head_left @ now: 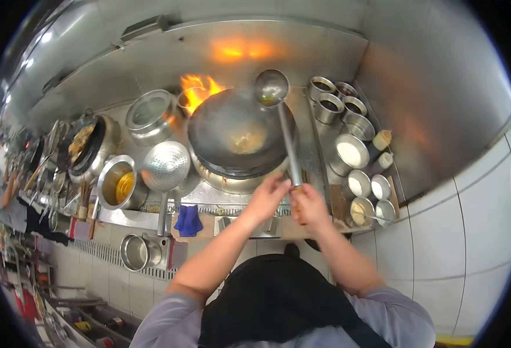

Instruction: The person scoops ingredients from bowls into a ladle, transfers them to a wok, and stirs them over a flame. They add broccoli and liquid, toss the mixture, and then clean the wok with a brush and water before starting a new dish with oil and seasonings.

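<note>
My right hand (309, 204) is closed around the wooden end of a long-handled ladle (288, 139). The ladle's bowl, with a little yellowish liquid in it, is raised over the far right rim of a dark wok (209, 124). Close beside the handle, my left hand (270, 197) has loosely bent fingers, with the fingertips right by the ladle's grip. Inside the wok, which sits on the burner and gives off haze, lies a small pale patch of food (247, 141). Flames (198, 93) rise behind the wok's far left edge.
Metal seasoning pots (350, 153) and squeeze bottles (381, 140) line the right side. To the left are a perforated strainer (167, 166), a pot of yellow oil (105, 185), a lidded pot (151, 116) and a blue cloth (188, 221). Another person (8, 206) stands far left.
</note>
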Motion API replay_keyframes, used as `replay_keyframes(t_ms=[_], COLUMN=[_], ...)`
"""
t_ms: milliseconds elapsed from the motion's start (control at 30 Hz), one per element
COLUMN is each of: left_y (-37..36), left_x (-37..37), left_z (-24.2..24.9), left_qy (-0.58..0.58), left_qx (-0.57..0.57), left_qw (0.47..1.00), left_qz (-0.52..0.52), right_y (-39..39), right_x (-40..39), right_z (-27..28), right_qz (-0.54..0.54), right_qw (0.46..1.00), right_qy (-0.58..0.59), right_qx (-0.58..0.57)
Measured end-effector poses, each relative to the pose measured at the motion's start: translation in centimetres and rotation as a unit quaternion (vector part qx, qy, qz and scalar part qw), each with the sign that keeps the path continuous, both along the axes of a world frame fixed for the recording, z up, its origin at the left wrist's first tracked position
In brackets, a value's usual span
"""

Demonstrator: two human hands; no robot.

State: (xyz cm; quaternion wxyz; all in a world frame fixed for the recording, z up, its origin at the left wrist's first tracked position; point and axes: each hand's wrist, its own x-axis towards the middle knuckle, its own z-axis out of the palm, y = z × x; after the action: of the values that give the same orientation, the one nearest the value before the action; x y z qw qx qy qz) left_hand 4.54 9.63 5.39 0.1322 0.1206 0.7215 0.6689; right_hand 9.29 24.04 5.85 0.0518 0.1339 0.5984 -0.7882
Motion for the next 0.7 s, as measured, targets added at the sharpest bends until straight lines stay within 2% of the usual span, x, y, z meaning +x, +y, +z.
replay_keyframes(t_ms=[67,100,133,167,200,233,267,300,333,367,400,433,467,500,533,567,600,633,667,700], left_y=[1.3,2.0,1.8,0.8,-0.3,-1.7,-2.6,-4.6,-5.7,-6.8,-7.1,-8.3,-9.9,-9.8,-9.5,-9.4,-8.8,-8.1,-7.2,-6.5], left_x=[-0.7,0.1,0.4,0.4,0.6,-0.3,0.6,-0.3,-0.1,0.3,1.5,2.5,2.7,3.2,4.0,4.3,4.6,5.2,5.7,6.1], left_z=[1.2,1.5,1.1,0.6,0.5,-2.5,-1.2,-3.3,-3.6,-3.3,-1.5,-1.2,-2.7,-1.1,0.3,0.4,1.2,2.4,3.0,3.4], left_qy=[-0.074,-0.149,-0.172,-0.136,-0.155,-0.063,0.091,0.135,0.180,0.212,0.170,0.089,0.018,-0.012,-0.046,0.033,0.113,0.145,0.146,0.140], left_qx=[0.029,0.096,0.153,0.098,0.003,-0.110,-0.202,-0.262,-0.240,-0.262,-0.290,-0.309,-0.242,-0.247,-0.254,-0.289,-0.321,-0.407,-0.412,-0.437], left_qw=[0.996,0.984,0.973,0.985,0.988,0.991,0.966,0.945,0.941,0.930,0.932,0.939,0.963,0.963,0.962,0.953,0.936,0.897,0.895,0.884], left_qz=[-0.046,-0.018,-0.008,-0.027,0.000,0.045,0.131,0.139,0.159,0.146,0.135,0.124,0.116,0.105,0.094,0.090,0.088,0.089,0.092,0.095], right_y=[-2.8,-3.9,-3.8,-2.0,0.2,3.1,6.1,9.9,12.5,17.1,20.6,25.7,26.2,26.4,26.6,26.7,26.8,26.7,26.7,26.5], right_x=[3.0,3.6,4.1,4.4,4.9,5.4,6.4,7.1,8.9,9.9,11.3,13.1,13.0,13.0,13.2,12.8,12.3,11.7,11.1,10.7], right_z=[0.7,-0.3,-1.7,-2.6,-2.3,-1.9,-1.6,-3.7,0.1,-2.6,-3.1,-5.9,-5.9,-5.4,-5.5,-6.7,-7.7,-8.4,-9.1,-9.7], right_qz=[0.023,0.026,0.028,0.113,0.088,0.066,0.047,-0.132,-0.188,-0.319,-0.370,-0.456,-0.457,-0.449,-0.427,-0.414,-0.410,-0.388,-0.365,-0.315], right_qw=[1.000,0.987,0.951,0.932,0.936,0.921,0.903,0.866,0.889,0.805,0.780,0.762,0.766,0.835,0.878,0.903,0.904,0.912,0.916,0.945], right_qy=[-0.011,0.097,0.197,0.188,0.179,0.149,0.111,0.202,0.021,0.057,-0.004,-0.059,-0.059,-0.113,-0.167,-0.103,-0.107,-0.079,-0.050,-0.055], right_qx=[0.014,0.125,0.237,0.289,0.290,0.353,0.412,0.438,0.418,0.497,0.505,0.456,0.449,0.296,0.135,-0.041,-0.046,-0.101,-0.156,-0.072])
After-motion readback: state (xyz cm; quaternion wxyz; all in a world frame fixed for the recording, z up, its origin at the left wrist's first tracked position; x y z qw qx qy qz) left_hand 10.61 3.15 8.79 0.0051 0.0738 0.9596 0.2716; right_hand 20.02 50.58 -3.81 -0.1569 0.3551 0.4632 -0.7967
